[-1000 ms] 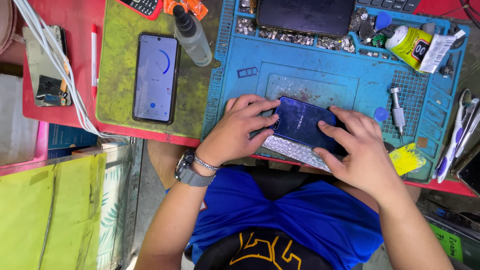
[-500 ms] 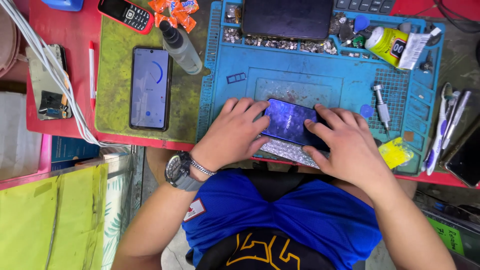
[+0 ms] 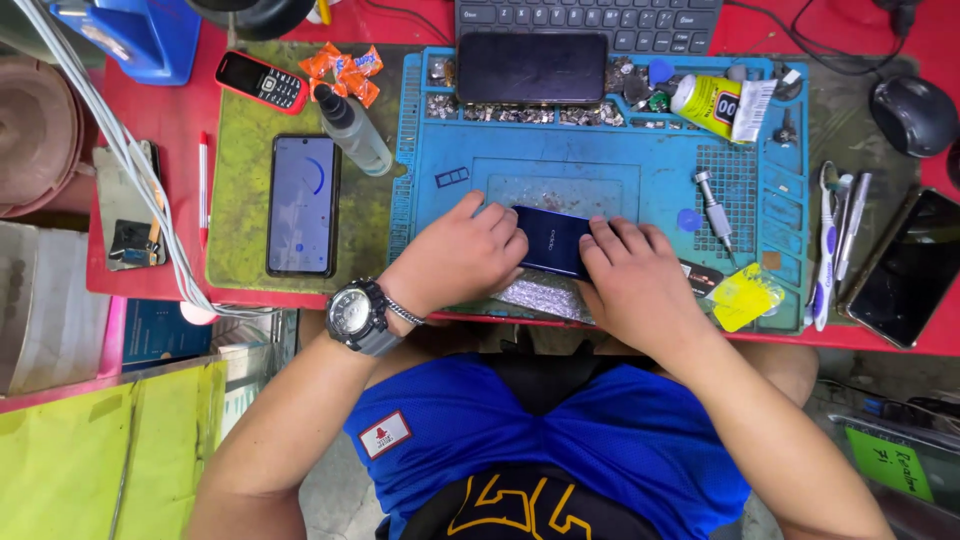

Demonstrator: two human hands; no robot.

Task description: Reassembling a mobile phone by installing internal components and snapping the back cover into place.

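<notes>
Both your hands clamp the dark blue glossy phone (image 3: 552, 241) at the near edge of the blue silicone repair mat (image 3: 600, 170): your left hand (image 3: 460, 255) grips its left end, your right hand (image 3: 630, 285) covers its right end. It lies on a silvery foil pad (image 3: 540, 297).

Pressing unevenly could crack the panel, I judge, and a slip might knock it off the near edge of the red table (image 3: 170, 110).

Phones counted: five, including the lit smartphone (image 3: 302, 205), the red keypad phone (image 3: 261, 82), one black slab (image 3: 532, 67) at the mat's far edge, and another (image 3: 912, 268) at the table's right edge. One yellow glue tube (image 3: 712, 105), one screwdriver (image 3: 714, 212).
</notes>
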